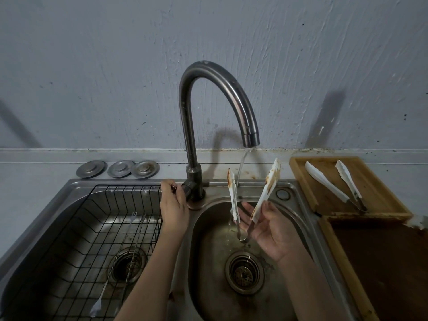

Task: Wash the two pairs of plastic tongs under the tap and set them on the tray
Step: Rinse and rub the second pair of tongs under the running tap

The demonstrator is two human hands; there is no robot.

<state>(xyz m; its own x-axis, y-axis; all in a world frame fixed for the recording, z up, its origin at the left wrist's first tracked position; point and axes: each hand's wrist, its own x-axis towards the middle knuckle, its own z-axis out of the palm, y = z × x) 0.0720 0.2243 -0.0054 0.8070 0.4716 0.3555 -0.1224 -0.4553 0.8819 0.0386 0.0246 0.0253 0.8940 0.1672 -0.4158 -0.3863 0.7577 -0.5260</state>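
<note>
My right hand [268, 230] holds a pair of white plastic tongs [266, 188] with brown stains, tips up, over the right sink basin [208, 262]. Water runs from the tap [250, 135] in a thin stream between the two arms of the tongs. My left hand [173, 202] grips the tap handle [185, 189] at the tap's base. A second, clean white pair of tongs [326, 181] lies on the wooden tray [382, 195] to the right of the sink.
The left basin holds a black wire rack [81, 228] with two long metal forks [125, 246]. Three round metal drain lids [118, 169] sit on the ledge behind. A dark wooden board [382, 262] lies at the near right.
</note>
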